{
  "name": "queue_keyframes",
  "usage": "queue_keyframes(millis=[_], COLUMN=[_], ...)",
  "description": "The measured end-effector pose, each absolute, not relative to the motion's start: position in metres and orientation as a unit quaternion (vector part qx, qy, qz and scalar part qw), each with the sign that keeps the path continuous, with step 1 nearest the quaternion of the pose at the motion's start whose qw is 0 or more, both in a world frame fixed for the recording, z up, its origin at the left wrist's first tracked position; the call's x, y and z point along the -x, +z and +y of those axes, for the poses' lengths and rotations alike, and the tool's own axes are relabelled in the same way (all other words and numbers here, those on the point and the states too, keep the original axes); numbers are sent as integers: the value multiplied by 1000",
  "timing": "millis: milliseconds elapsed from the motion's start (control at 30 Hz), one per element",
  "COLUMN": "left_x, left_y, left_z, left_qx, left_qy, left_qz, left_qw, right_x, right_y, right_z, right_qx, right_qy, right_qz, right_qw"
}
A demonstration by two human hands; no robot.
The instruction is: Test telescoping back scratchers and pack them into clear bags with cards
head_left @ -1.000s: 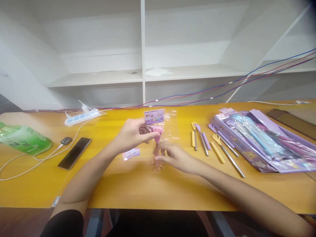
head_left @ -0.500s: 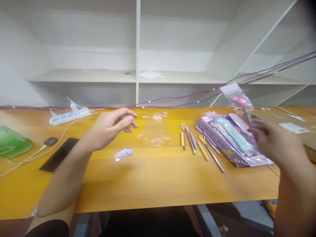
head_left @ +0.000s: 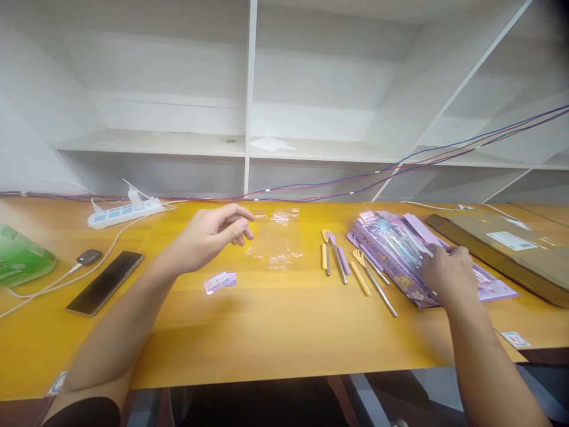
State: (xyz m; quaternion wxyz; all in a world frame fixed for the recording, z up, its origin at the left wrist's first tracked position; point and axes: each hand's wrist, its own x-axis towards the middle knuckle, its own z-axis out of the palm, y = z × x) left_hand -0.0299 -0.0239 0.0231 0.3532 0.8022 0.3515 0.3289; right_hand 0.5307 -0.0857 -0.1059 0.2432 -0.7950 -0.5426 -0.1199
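Observation:
My left hand [head_left: 217, 234] hovers over the table with loosely bent fingers and nothing in it, left of a clear plastic bag [head_left: 280, 237] lying flat. At the right, my right hand [head_left: 448, 270] is down on a pile of purple patterned packs [head_left: 386, 249] in clear wrap; its fingertips are hidden, and what they hold cannot be made out. Between bag and pile lie fork-like pieces with metal rods [head_left: 376, 279], in yellow and purple, beside yellow and purple sticks [head_left: 361, 279]. Small purple cards [head_left: 219, 282] rest below my left hand.
A black phone [head_left: 105, 283], a black charger piece [head_left: 89, 257], a white power strip [head_left: 127, 212] and a green pack [head_left: 22, 255] are at the left. A cardboard box [head_left: 502, 249] sits far right. White shelves [head_left: 169, 142] and cables [head_left: 320, 184] run behind.
My right hand has moved left and down onto the pile; the pink item in a clear packet it held up is no longer seen in the air. The view has shifted slightly.

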Motion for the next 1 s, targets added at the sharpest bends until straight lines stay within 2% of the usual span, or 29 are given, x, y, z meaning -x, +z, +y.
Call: queue_keyframes(millis=[267,833,1000], left_x=[26,22,22], left_y=[17,12,13], left_z=[-20,-20,-21], left_qx=[-810,-827,-824], left_qy=[323,291,296], left_qz=[345,357,347], left_qw=[349,323,337], right_x=[-463,-399,-390], right_y=[-147,-136,-105], right_z=[-80,5,14], right_qx=[800,824,819], right_qy=[55,81,83], right_qz=[-590,-557,-566], right_qw=[93,-61,-51])
